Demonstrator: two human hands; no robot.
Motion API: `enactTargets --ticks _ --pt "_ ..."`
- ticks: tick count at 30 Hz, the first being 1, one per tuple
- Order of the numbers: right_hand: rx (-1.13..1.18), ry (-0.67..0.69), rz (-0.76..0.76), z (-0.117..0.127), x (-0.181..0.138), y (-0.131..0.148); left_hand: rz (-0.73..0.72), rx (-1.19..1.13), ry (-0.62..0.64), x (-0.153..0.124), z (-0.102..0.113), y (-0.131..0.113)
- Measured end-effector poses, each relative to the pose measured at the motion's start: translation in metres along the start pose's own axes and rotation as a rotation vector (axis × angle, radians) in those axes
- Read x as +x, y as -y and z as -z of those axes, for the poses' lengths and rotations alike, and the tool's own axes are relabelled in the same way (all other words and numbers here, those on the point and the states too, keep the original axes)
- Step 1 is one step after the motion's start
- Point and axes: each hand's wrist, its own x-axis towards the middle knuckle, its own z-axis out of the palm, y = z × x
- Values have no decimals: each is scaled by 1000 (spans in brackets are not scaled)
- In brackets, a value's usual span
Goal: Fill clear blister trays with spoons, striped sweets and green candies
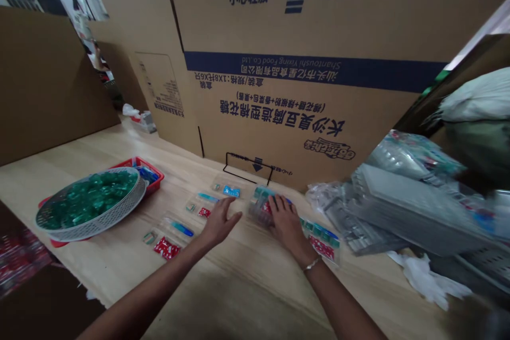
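My left hand (pixel 220 220) hovers at the near edge of a clear tray with a red packet (pixel 204 212), thumb and fingers apart and nothing in them. Gripped under the fingers of my right hand (pixel 285 220) is a stack of clear plastic trays (pixel 258 207) with green and red contents, partly hidden by the hand. Beside it on the right lies a filled tray (pixel 322 248) with a red packet and a row of green pieces. Nearer on the left is another tray (pixel 167 247) holding a red packet and a blue stick (pixel 182 228). Farther back, a tray carries a blue packet (pixel 231 190).
A white basket (pixel 139 196) heaped with green wrapped pieces sits on a red basket (pixel 156 180) at the left. A large cardboard box (pixel 263 90) walls off the back. Grey plastic trays (pixel 398 212) pile up on the right, near a crumpled white bag (pixel 426 279).
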Motion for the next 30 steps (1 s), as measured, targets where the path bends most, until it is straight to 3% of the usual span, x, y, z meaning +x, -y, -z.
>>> enactTargets --ticks 3,6,9,11,14,17,20,24,27,30 --pt "-7 -6 -50 -3 18 -23 -199 418 -11 -15 55 34" --pt "-16 -27 -46 -8 23 -39 -305 690 129 -53 105 82" --pt "-36 -38 -47 -7 24 -38 -375 816 214 -85 124 116" --pt "-15 -61 -40 -3 27 -21 -379 839 225 -96 118 122" --pt "130 -62 78 -1 42 30 -385 835 216 -102 94 114" --pt "319 32 195 -7 69 88 -404 824 200 -108 68 97" --pt "388 117 202 -19 89 126 -378 806 185 -120 49 80" --pt "388 165 228 -40 81 133 -358 789 196 -137 28 66" --pt "383 153 284 -48 53 119 -407 775 184 -147 8 63" --pt "388 121 325 -41 22 102 -451 754 119 -156 -15 62"
